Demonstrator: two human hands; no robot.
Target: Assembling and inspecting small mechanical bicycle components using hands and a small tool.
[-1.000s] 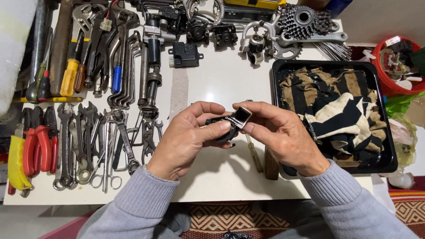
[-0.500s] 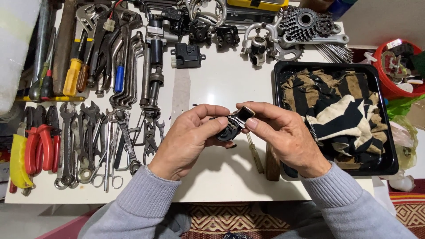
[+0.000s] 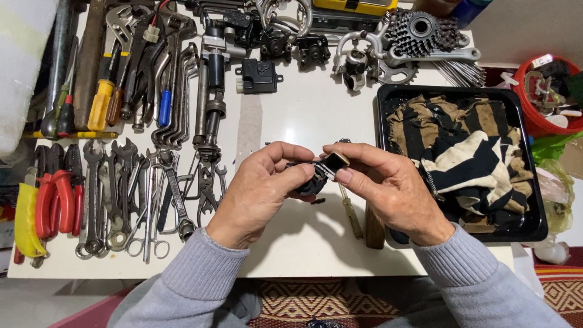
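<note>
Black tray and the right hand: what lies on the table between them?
Nothing does. In the head view the right hand overlaps the black tray at its left rim, hiding any gap, while pinching a small black part.

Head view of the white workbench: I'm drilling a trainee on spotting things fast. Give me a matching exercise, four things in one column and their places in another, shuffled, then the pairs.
Things:
1. small black mechanical part with a tan square piece
2. striped black-and-cream rag
3. red-handled pliers
4. silver toothed gear cluster

Places:
A. at the table's far edge, upper right
B. between the fingertips of the left hand and right hand
C. inside the black plastic tray
D. at the table's left edge, beside the wrenches

Pairs: 1-B, 2-C, 3-D, 4-A
</note>
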